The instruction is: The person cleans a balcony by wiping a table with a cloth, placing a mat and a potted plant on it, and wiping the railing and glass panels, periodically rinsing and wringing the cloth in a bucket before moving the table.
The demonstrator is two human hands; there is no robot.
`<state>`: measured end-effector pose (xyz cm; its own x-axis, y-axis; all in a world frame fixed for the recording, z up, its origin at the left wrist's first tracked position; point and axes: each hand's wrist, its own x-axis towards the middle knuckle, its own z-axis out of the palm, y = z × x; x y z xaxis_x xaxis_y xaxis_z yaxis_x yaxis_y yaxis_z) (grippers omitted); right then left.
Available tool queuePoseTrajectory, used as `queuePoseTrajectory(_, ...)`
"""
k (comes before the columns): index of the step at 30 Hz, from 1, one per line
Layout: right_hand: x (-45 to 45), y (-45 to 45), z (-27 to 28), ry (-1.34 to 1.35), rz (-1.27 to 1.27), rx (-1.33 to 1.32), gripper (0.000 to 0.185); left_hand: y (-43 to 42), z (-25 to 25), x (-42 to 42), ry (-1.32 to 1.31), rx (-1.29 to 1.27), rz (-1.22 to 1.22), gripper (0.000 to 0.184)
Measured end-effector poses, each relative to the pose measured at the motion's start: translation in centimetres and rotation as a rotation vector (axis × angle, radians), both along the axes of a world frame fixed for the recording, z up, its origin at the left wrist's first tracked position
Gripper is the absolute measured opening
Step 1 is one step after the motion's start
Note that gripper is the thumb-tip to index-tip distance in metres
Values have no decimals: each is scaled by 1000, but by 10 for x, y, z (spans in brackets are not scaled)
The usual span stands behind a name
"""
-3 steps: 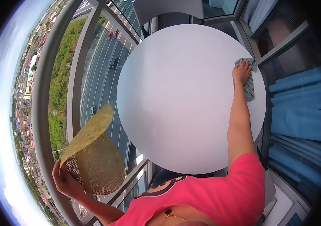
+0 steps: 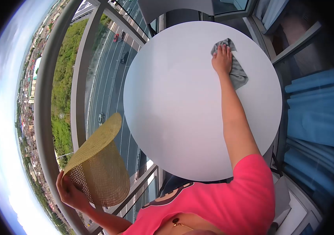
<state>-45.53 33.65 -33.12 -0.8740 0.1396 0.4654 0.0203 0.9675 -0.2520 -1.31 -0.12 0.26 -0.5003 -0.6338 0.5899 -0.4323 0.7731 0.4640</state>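
A grey cloth lies on the upper right part of the round white table. My right hand presses it against the tabletop, fingers together over its upper end, while a crumpled tail trails to the right of my wrist. Off the table's left side, my left hand grips a straw-coloured woven placemat by its lower left edge. The placemat is bent into a curve, with a patterned openwork band near my fingers. Part of my left hand's fingers is hidden behind it.
A metal balcony railing runs along the left, with a road far below. A grey chair stands at the table's far side. Blue curtains hang behind glass on the right.
My right hand has slid left and slightly up across the tabletop, carrying the cloth away from the right rim. My left hand keeps its hold on the placemat, and the view has shifted slightly.
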Motion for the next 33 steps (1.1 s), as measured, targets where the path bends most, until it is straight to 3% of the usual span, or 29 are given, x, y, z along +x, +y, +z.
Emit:
queuePoseTrajectory(2,33,-82,7,12,333,-63,44,5,4,2,-32,0,-55,19)
queuePoseTrajectory(4,107,-175,4,-98,665,-172,45,1,20,7,-97,-65,-68,20)
queuePoseTrajectory(6,201,-230,2,-205,973,-111,45,-18,20,17,-132,-148,-71,20)
queuePoseTrajectory(8,302,-248,1,-198,1234,-64,47,1,28,6,-132,-38,-25,21)
queuePoseTrajectory(9,345,-244,3,-259,1352,-175,46,7,30,0,-129,18,-4,21)
queuePoseTrajectory(12,406,-202,-12,-340,1601,-178,43,3,26,-11,-130,25,-64,21)
queuePoseTrajectory(14,395,-147,-9,-368,1428,-244,41,6,24,-23,-142,90,-158,22)
queuePoseTrajectory(16,364,-77,13,-344,1081,-146,38,-4,14,-33,-137,67,-301,23)
queuePoseTrajectory(19,339,25,16,-239,496,-206,36,28,22,-63,-183,59,-442,21)
queuePoseTrajectory(24,375,154,-4,-91,-286,-134,37,117,35,-122,-204,190,-909,23)
queuePoseTrajectory(25,387,163,-5,-86,-297,-158,38,135,45,-134,-224,351,-994,26)
queuePoseTrajectory(26,400,170,-7,-81,-308,-181,39,144,42,-155,-161,367,-1129,30)
queuePoseTrajectory(30,452,166,12,-40,-310,-411,43,161,15,-243,109,465,-1260,31)
queuePoseTrajectory(33,489,159,32,9,-423,-640,36,153,-52,-293,95,1025,-1198,33)
